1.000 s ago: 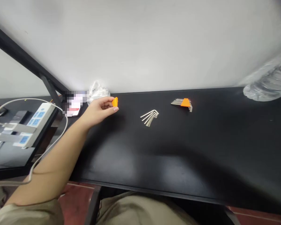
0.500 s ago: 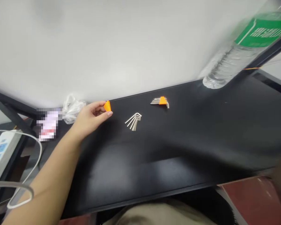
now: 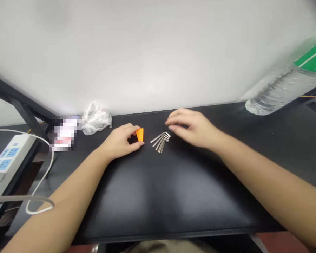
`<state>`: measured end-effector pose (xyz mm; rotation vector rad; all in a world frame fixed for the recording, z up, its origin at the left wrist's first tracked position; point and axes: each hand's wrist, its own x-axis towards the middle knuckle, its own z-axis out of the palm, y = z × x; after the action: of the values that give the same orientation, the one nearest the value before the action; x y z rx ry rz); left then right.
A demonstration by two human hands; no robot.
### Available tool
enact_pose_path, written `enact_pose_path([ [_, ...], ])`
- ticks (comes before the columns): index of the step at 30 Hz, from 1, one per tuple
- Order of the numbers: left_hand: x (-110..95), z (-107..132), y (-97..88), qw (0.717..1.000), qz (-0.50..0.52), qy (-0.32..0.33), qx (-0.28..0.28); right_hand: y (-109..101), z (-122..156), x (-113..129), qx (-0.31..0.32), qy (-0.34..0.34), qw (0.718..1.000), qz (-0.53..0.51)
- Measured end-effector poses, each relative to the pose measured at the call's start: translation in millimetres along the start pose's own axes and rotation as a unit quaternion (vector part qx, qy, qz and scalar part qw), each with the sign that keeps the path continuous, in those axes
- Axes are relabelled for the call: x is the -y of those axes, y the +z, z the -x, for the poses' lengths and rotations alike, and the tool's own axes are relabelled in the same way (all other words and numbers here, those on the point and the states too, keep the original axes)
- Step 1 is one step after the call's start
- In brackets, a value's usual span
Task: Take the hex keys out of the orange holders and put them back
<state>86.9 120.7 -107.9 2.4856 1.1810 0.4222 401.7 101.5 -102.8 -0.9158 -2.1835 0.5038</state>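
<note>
My left hand [image 3: 123, 140] pinches a small orange hex key holder [image 3: 140, 135] between thumb and fingers, close above the black desk. To its right, several loose L-shaped hex keys [image 3: 161, 141] lie fanned out, their short bent ends toward my right hand. My right hand [image 3: 191, 126] is just above and right of those bent ends, with a small gap between thumb and fingertips and nothing visible between them. The second orange holder with hex keys, seen earlier, does not show now; my right hand covers about that spot.
A crumpled clear plastic bag [image 3: 96, 118] and a blurred-out packet [image 3: 66, 133] sit at the back left. A water bottle [image 3: 276, 88] stands at the back right by the white wall [image 3: 147, 52]. A white cable [image 3: 52, 158] and power strip [image 3: 6, 158] are at the left.
My right hand has come in from the right to the loose hex keys. My left hand, still gripping the orange holder, is nearer to them. The view has shifted slightly.
</note>
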Motion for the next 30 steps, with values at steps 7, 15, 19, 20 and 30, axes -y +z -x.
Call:
enact_pose_path([
  [7, 1.2, -0.2, 1.8, 1.000, -0.016, 0.008, 0.024, 40.2, -0.8, -16.0, 0.144, -0.024, 0.989, 0.030],
  [15, 4.0, 0.6, 3.6, 1.000, -0.019, 0.018, 0.016, 44.6, 1.7, -14.2, 0.100, 0.004, 0.993, 0.063],
  [19, 3.3, 0.3, 4.1, 0.999, -0.032, 0.018, 0.018, 51.0, 1.5, -23.8, 0.046, 0.050, 0.992, 0.109],
  [20, 3.1, 0.0, 4.1, 0.999, -0.035, 0.018, 0.018, 51.9, 1.1, -26.0, 0.036, 0.062, 0.991, 0.117],
  [30, 4.5, -1.0, 3.8, 0.998, -0.051, 0.011, 0.023, 51.4, 1.7, -20.4, 0.039, 0.030, 0.988, 0.143],
])
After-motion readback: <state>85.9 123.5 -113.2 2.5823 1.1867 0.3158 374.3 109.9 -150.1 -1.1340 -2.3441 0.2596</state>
